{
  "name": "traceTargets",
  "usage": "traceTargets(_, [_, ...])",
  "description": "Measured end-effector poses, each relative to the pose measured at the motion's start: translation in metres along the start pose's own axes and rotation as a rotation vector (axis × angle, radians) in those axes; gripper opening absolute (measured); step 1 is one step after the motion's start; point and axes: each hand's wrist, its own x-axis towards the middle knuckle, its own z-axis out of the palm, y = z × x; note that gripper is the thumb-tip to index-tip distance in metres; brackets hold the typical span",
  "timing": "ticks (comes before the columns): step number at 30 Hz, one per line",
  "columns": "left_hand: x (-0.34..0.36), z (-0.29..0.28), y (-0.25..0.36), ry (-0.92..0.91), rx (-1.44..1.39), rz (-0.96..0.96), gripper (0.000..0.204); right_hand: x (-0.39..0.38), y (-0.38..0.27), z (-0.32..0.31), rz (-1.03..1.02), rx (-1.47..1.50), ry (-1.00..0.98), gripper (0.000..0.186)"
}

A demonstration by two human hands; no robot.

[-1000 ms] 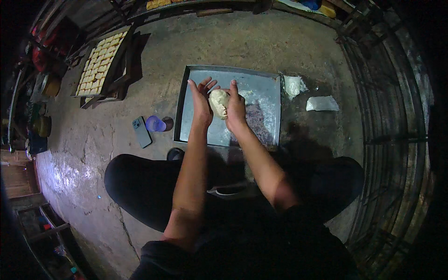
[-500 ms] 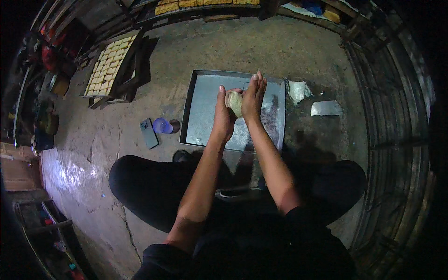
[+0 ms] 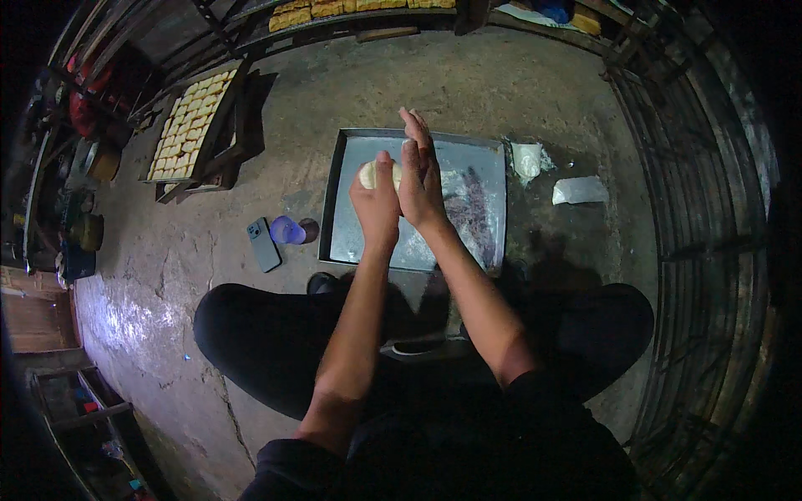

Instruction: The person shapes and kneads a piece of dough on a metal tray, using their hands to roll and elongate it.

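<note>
Gripping dough, left fingers curl around it; right fingers extend straight alongside.

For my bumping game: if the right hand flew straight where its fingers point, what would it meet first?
Probably the thin brown wooden strip beyond the grey metal tray, but the right hand might pass above it; depth is unclear.
</note>
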Motion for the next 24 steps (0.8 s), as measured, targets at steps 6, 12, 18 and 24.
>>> traceTargets(6, [-0.019,-0.005,-0.008,-0.233,-0.075,-0.262,0.077,0.0,0.007,-0.011,0.401,-0.061,0.099,0.068])
traceTargets(12, [-0.016,-0.003,-0.02,-0.137,0.201,-0.156,0.062,-0.007,0.024,-0.011,0.475,-0.123,0.055,0.077])
traceTargets(18, [-0.005,-0.007,-0.002,-0.047,0.052,-0.379,0.064,0.004,0.024,-0.02,0.997,0.584,-0.042,0.095])
traceTargets(24, [0.005,-0.012,0.015,-0.136,-0.576,-0.438,0.075,0.001,0.029,-0.021,0.484,0.493,-0.052,0.09])
